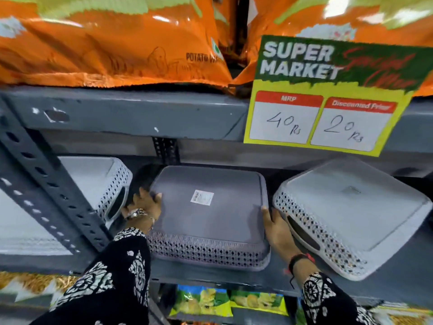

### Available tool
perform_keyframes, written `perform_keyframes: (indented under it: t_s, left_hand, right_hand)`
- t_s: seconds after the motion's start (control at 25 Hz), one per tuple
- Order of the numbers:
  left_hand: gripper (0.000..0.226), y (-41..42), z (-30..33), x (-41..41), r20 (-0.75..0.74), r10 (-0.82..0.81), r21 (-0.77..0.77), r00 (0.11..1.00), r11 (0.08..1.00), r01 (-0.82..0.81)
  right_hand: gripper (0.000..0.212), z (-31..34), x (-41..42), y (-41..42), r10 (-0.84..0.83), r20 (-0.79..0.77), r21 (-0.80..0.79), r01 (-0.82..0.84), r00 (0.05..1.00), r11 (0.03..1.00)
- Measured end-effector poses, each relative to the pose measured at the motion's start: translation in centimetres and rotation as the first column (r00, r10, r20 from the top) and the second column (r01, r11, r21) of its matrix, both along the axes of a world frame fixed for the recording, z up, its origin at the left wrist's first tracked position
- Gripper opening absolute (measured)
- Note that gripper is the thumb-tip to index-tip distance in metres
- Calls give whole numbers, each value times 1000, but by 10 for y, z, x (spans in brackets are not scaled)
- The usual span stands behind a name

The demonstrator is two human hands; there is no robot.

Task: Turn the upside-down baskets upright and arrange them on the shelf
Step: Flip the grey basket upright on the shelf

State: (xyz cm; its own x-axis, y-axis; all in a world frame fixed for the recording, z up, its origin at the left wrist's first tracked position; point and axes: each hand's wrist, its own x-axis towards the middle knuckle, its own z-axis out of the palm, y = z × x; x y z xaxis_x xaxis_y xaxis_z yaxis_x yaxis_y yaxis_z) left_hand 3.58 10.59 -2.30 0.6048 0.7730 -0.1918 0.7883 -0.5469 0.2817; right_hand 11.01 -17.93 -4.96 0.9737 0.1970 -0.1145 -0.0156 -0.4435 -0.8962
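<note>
Left hand and right hand spread flat against opposite sides of the upside-down grey basket on the shelf, clamping it between them. Just right of right hand: white basket, inverted. Just left of left hand: another white basket. Above, farther: price sign, orange bags.
</note>
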Motion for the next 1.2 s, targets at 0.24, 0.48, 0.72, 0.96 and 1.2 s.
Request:
perform_keyframes:
  t_s: [0.24,0.48,0.72,0.96,1.2]
  left_hand:
    - [65,12,4,13,168,234,-348,958,923,-165]
    - [70,3,48,16,601,434,-471,671,871,-141]
    - [60,3,67,15,656,598,-737,461,638,223]
    - [54,2,55,-4,557,539,-800,631,551,236]
    - [26,13,75,8,340,390,-839,856,536,90]
  right_hand:
    - [48,1,8,-8,65,-14,-65,-65,998,996]
    - [49,18,21,-13,104,13,222,-104,995,970]
    - [65,23,31,-31,212,100,418,-234,972,878]
    - [40,19,27,-39,39,-134,661,60,990,748]
    - [46,27,27,-52,176,-363,755,178,915,631]
